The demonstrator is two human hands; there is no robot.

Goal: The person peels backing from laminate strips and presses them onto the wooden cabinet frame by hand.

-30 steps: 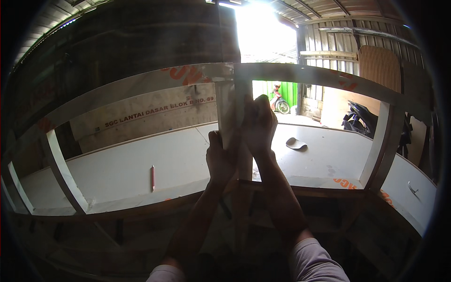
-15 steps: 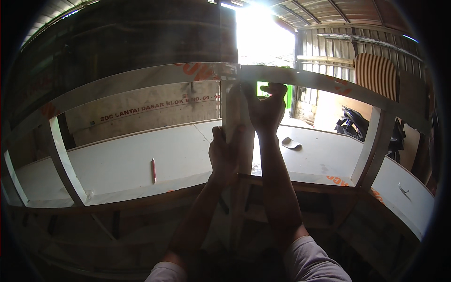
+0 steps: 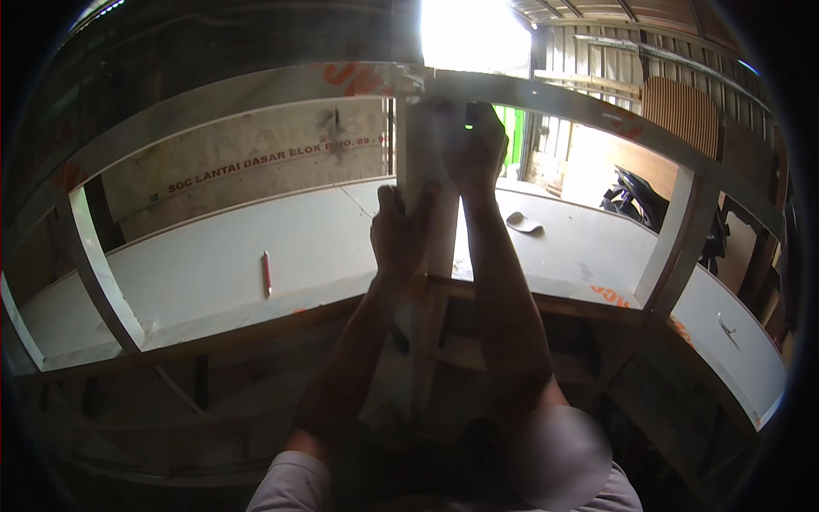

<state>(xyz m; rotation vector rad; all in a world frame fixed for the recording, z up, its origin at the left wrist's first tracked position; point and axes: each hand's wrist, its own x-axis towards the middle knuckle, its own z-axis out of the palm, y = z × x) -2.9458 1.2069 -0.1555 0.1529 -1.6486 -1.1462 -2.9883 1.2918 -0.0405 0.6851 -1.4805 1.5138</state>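
A pale upright post (image 3: 442, 243) stands in the middle of a wooden frame, joining its top rail to the lower ledge. Around the post's left side my left hand (image 3: 399, 235) is closed, about halfway up, thumb side toward the face of the post. Higher up, just under the top rail (image 3: 529, 90), my right hand (image 3: 479, 154) rests against the post's right side with its fingers curled. A small bright gap shows between those fingers. Deep shadow hides what, if anything, they pinch.
Behind the frame runs a white board surface (image 3: 205, 247) holding a red pencil (image 3: 267, 273) and a curved pale scrap (image 3: 524, 224). A thin white piece (image 3: 727, 327) lies far right. A motorcycle (image 3: 636, 200) stands beyond. Dark framing fills the space below.
The view has tipped down, so the frame sits higher in the picture. My right hand's fingers have drawn closer together, and the gap between them is smaller. My left hand keeps its hold.
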